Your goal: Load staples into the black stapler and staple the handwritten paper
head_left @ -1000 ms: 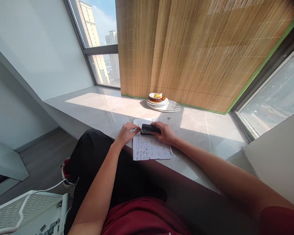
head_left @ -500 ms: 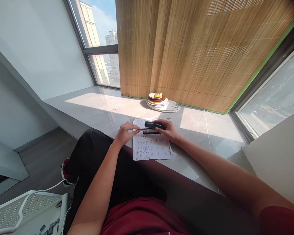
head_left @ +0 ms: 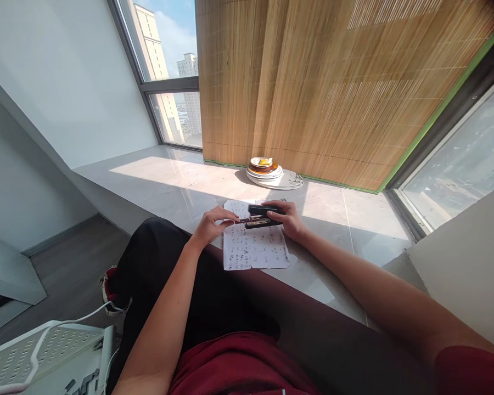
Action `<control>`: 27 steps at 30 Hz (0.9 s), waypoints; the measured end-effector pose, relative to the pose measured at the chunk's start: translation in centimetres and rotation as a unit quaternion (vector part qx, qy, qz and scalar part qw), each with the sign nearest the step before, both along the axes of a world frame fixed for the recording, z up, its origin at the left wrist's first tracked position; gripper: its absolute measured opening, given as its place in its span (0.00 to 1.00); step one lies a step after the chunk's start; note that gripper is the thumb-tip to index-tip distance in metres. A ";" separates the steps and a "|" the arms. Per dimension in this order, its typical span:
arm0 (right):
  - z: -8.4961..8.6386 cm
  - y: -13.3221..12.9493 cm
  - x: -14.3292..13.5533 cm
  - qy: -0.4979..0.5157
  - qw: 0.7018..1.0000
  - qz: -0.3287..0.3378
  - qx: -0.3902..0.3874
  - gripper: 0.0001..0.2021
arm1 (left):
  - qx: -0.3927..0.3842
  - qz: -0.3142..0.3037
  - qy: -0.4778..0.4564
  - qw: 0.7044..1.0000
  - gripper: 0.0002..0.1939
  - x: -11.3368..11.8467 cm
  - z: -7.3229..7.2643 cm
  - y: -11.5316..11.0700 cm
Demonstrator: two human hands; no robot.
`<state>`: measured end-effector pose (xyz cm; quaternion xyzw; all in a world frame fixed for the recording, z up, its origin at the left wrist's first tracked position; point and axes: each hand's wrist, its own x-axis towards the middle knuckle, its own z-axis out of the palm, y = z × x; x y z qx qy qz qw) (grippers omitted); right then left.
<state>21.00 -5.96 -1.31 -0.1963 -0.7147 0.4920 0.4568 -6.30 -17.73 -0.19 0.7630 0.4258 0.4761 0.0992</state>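
My right hand (head_left: pixel 290 218) is closed around the rear of a black stapler (head_left: pixel 260 210), whose top arm is lifted away from its lower part. A metallic inner part shows between the two halves. My left hand (head_left: pixel 214 224) pinches a slim dark strip (head_left: pixel 242 220) that reaches to the stapler's front end; whether the strip is joined to the stapler I cannot tell. Beneath both hands lies a sheet of paper (head_left: pixel 255 252) with rows of handwriting and ragged edges.
A stack of plates (head_left: pixel 265 174) stands on the pale stone sill (head_left: pixel 156 181), close to a bamboo blind (head_left: pixel 296 93). At lower left is a white perforated rack (head_left: pixel 37 351) with a white cable (head_left: pixel 35 356) and small grey pieces (head_left: pixel 84 383). The sill's front edge runs by my legs.
My right hand and the stapler have shifted slightly to the right, away from my left hand. More of the slim strip shows between them. The paper has stayed in place.
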 end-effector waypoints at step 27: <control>0.2 7.9 8.8 0.004 0.989 -0.140 -0.039 0.26 | -0.098 0.086 0.187 0.974 0.13 1.3 -1.2 0.3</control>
